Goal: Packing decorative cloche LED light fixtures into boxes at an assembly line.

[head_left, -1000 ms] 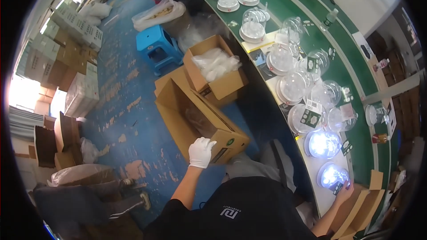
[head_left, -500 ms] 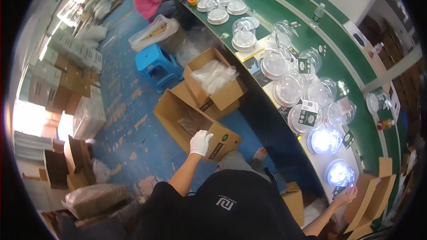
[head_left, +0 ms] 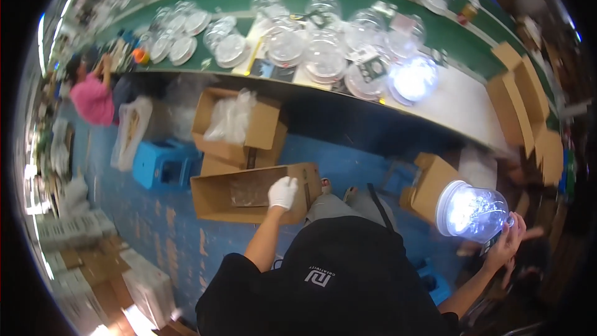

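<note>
Lit clear dome lamp (head_left: pixel 471 210) now lifted off the bench, grasped by right hand (head_left: pixel 507 244); gloved left hand (head_left: pixel 283 191) still gripping carton (head_left: pixel 249 193).

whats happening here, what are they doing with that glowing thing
A person stands by a long green bench crowded with clear domes. Their gloved left hand rests on the edge of an open cardboard box on the blue floor, while the bare right hand holds up a lit dome lamp.

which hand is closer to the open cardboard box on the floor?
Left. The gloved left hand rests on the rim of the open cardboard box. The right hand is far off to the right, holding a lit clear dome lamp.
</note>
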`<action>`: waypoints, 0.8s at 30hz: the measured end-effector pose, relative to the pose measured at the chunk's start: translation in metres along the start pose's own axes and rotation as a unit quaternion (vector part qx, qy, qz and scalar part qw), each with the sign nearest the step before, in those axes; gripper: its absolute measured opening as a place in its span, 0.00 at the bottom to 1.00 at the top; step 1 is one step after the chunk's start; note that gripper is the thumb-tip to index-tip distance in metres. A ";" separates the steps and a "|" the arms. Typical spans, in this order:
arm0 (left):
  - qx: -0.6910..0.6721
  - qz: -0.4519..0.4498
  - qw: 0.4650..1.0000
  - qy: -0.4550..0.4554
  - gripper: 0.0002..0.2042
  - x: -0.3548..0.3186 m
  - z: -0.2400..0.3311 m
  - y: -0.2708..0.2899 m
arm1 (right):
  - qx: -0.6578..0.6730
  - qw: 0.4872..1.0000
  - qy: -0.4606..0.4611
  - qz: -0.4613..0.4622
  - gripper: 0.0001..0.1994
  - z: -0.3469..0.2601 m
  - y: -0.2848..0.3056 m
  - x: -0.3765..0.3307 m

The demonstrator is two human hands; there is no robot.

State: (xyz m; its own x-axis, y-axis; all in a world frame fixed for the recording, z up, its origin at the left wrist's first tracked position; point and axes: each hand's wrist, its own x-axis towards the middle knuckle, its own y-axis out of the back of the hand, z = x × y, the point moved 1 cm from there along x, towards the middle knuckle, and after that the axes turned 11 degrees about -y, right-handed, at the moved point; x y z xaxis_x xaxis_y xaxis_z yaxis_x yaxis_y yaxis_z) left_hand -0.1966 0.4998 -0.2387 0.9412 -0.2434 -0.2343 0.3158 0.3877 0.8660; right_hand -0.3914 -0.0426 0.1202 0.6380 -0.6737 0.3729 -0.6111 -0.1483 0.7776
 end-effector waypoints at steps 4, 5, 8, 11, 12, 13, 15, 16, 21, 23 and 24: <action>-0.127 0.097 0.986 -0.051 0.18 -0.013 0.011 0.097 | -0.032 0.998 -0.055 0.025 0.10 -0.023 0.054 -0.054; -0.194 0.125 0.972 -0.043 0.17 -0.025 0.021 0.121 | -0.038 0.997 -0.057 0.031 0.10 -0.023 0.066 -0.060; -0.214 0.215 0.948 -0.098 0.11 -0.051 0.038 0.156 | -0.044 0.995 -0.078 0.052 0.14 -0.016 0.098 -0.074; -0.416 0.171 0.890 -0.076 0.13 -0.061 0.113 0.183 | -0.074 0.987 -0.103 0.094 0.19 0.005 0.136 -0.083; -0.442 0.160 0.878 -0.088 0.14 -0.065 0.139 0.193 | -0.072 0.986 -0.111 0.106 0.19 0.016 0.150 -0.086; -0.468 0.155 0.865 -0.099 0.15 -0.070 0.166 0.198 | -0.068 0.985 -0.108 0.119 0.20 0.031 0.162 -0.086; -0.491 0.189 0.846 -0.085 0.14 -0.085 0.236 0.203 | -0.073 0.984 -0.086 0.134 0.21 0.061 0.190 -0.085; -0.348 0.222 0.894 -0.176 0.11 -0.093 0.272 0.206 | -0.057 0.985 -0.077 0.146 0.22 0.077 0.206 -0.084; -0.285 0.145 0.912 -0.257 0.18 -0.087 0.480 0.184 | -0.031 0.980 -0.065 0.185 0.25 0.174 0.298 -0.076; -0.305 0.073 0.884 -0.346 0.20 -0.081 0.558 0.162 | -0.068 0.982 -0.046 0.171 0.26 0.210 0.334 -0.067; -0.255 0.023 0.888 -0.382 0.22 -0.086 0.598 0.160 | -0.090 0.980 -0.022 0.176 0.26 0.221 0.349 -0.062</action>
State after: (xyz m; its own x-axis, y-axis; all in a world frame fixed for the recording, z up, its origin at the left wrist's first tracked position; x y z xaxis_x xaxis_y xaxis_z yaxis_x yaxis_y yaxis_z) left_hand -0.2983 0.0510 0.1840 0.6596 -0.6738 0.3331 0.4754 0.7173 0.5094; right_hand -0.7480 -0.2126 0.2567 0.3801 -0.6909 0.6149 -0.6942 0.2263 0.6833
